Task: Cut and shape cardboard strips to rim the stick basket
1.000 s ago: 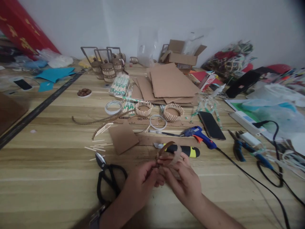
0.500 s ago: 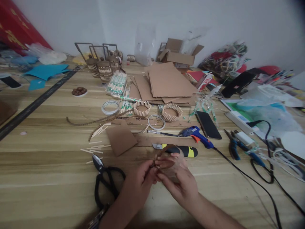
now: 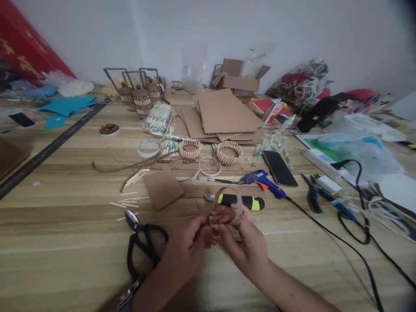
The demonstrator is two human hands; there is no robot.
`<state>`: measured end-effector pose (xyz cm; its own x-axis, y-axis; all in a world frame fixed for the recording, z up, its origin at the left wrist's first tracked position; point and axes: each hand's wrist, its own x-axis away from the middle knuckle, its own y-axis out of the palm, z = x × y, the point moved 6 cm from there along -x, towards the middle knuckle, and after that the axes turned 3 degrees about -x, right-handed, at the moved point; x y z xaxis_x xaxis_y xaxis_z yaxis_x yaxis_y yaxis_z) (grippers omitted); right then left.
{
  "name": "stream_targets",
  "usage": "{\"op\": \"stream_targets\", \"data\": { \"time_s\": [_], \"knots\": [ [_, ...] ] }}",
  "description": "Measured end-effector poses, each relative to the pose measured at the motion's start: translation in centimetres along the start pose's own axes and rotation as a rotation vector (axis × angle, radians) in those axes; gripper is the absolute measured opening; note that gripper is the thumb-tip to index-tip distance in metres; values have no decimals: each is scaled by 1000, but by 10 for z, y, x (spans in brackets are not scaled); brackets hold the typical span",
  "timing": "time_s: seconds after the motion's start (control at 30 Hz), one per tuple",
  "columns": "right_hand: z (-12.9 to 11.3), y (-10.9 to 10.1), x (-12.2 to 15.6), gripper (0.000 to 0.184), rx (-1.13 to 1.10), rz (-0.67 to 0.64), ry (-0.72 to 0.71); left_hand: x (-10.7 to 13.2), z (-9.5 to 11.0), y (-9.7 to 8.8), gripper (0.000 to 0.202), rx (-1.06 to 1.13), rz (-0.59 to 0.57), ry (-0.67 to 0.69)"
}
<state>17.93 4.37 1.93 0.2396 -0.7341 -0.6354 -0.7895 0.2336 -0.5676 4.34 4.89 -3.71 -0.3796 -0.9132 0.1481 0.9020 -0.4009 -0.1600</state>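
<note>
Between my hands is a thin brown cardboard strip bent into a loop. My left hand pinches the loop's left side with thumb and fingers. On the other side my right hand is closed on the strip, some fingers reaching inside the loop. A yellow-black utility knife lies just beyond the loop. Black-handled scissors rest left of my left hand. A square cardboard piece and loose wooden sticks lie farther left.
A blue glue gun trails its cord to the right, near a phone and pliers. Two stick-edged rings and tape rolls stand ahead. Cardboard sheets and small lidded buckets are at the back.
The cardboard loop has turned and opened rounder between my hands, standing more upright. Both hands keep hold of it. The view has shifted slightly.
</note>
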Motion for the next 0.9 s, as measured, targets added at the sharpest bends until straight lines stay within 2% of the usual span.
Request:
{"op": "stream_targets", "data": {
  "time_s": [0.2,0.33,0.5,0.73,0.9],
  "knots": [
    [1,-5,-2,17,-16,51,50,-1,6,1,47,-3,-10,61],
    [0,-4,-3,16,-53,26,37,-1,5,2,48,41,-25,7],
    [-2,-1,-4,17,-117,-8,6,-2,6,-1,45,-44,0,8],
    [-7,2,-2,18,-36,-46,-97,0,5,-4,41,-107,45,7],
    [-5,1,-1,24,-11,-30,-45,2,2,-1,41,-113,34,11]
  ]
}}
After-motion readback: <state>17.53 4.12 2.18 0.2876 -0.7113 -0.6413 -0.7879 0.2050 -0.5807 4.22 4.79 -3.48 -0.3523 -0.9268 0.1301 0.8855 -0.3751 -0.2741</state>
